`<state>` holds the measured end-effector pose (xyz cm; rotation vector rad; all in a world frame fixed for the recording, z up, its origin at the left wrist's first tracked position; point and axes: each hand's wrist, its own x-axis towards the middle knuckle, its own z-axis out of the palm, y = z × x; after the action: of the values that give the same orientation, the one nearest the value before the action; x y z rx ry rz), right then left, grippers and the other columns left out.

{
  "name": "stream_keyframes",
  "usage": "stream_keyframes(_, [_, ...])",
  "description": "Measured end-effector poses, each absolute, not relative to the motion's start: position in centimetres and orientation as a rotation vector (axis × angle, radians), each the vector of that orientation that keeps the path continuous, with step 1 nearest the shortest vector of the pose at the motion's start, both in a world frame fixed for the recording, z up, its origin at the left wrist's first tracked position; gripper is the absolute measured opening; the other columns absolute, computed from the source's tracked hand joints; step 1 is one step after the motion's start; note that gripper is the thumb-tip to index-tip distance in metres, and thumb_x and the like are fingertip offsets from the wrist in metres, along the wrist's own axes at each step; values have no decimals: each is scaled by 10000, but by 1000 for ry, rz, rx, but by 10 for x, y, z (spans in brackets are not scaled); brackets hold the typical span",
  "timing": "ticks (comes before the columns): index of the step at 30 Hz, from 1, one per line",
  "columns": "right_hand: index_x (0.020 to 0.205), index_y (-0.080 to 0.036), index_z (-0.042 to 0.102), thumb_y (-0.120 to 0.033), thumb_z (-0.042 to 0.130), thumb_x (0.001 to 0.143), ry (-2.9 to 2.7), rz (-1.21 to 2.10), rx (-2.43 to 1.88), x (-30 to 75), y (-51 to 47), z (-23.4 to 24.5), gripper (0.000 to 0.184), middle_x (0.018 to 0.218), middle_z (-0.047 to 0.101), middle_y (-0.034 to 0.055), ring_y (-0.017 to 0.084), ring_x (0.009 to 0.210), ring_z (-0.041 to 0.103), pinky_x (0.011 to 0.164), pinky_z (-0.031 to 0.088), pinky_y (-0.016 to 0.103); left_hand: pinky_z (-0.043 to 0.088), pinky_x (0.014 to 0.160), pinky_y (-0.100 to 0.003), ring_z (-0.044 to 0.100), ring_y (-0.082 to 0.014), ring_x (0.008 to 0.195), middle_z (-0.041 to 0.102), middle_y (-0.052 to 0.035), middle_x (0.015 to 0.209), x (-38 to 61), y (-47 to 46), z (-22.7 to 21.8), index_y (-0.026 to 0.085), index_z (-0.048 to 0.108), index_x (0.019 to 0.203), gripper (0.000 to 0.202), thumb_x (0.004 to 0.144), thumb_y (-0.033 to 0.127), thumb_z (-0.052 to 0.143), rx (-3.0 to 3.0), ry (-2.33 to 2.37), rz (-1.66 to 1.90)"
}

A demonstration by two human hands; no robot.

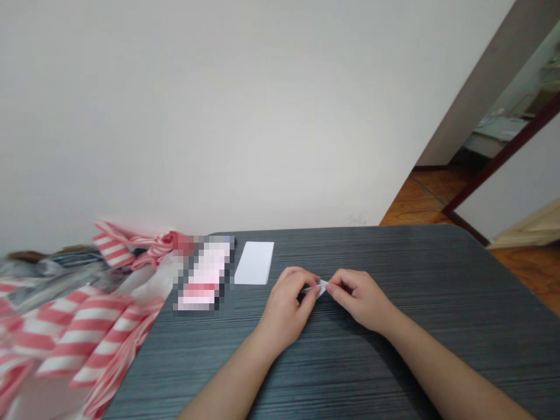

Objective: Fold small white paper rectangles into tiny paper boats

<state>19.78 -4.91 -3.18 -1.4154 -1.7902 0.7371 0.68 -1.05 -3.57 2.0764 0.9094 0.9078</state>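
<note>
Running side to side, small white paper [322,287], tip direction unclear, was pinched thumb-to-finger by left hand [285,302] and right hand [364,298].

Two bare, smooth-looking forearms [234,373] taper toward equally bare fingers [298,275].

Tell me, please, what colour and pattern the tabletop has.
The tabletop is dark grey with fine streaks, as the head view shows.
</note>
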Motion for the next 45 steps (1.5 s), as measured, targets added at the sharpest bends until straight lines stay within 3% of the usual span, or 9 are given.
stream_keyframes(4, [776,-188,597,-246,541,919,-1721,799,-1404,200,-50,-36,164,694,592,-5,144,650,548,622,421,254,449,707,-264,608,-162,781,671,-18,847,7,-12,-41,198,571,884,101,929,280,531,1874,962,796])
stream_keyframes(6, [901,-191,611,-220,529,921,-1673,812,-1370,201,-49,-38,89,784,610,13,152,700,564,655,444,263,399,592,-226,547,-129,635,604,21,702,7,-13,-44,196,541,882,120,929,307,529,1769,971,784])
stream_keyframes(8, [1026,-197,616,-196,531,916,-1680,806,-1313,201,-49,-38,139,889,623,39,162,758,578,697,463,279,341,528,-205,473,-106,556,532,51,622,7,-13,-45,196,520,881,136,925,324,534,1689,949,776])
stream_keyframes(10, [1016,-200,636,-184,535,916,-1748,787,-1259,201,-48,-36,143,929,626,53,173,809,586,739,465,292,307,505,-195,435,-95,533,502,62,605,7,-13,-46,194,514,885,147,923,334,538,1650,912,754])
stream_keyframes(16, [764,-181,609,-200,565,906,-1803,720,-1320,200,-47,-31,150,761,590,16,150,697,549,646,417,261,326,522,-204,479,-105,553,576,38,639,7,-12,-43,183,552,957,183,935,361,519,1684,907,684])
stream_keyframes(19, [763,-180,619,-215,567,904,-1810,740,-1394,198,-47,-30,154,693,585,-1,143,648,539,605,394,251,360,549,-218,532,-129,597,642,5,692,6,-12,-38,178,633,1018,241,927,372,522,1749,910,628])
stream_keyframes(23, [736,-177,610,-211,566,900,-1808,731,-1409,197,-48,-27,173,680,591,-5,139,645,543,608,393,245,378,589,-227,548,-144,655,661,-11,740,6,-12,-32,174,691,924,250,912,368,535,1835,931,603])
stream_keyframes(32, [831,-184,650,-227,573,901,-1787,785,-1368,196,-48,-29,113,717,643,4,142,651,567,610,419,241,349,566,-216,507,-127,617,603,16,667,6,-11,-27,169,672,810,217,898,313,535,1901,913,614])
stream_keyframes(45, [755,-185,634,-206,548,908,-1847,713,-1354,196,-48,-24,177,709,651,12,151,663,582,624,430,247,356,584,-225,540,-135,631,628,11,670,6,-11,-22,172,657,755,274,916,347,520,1959,885,520])
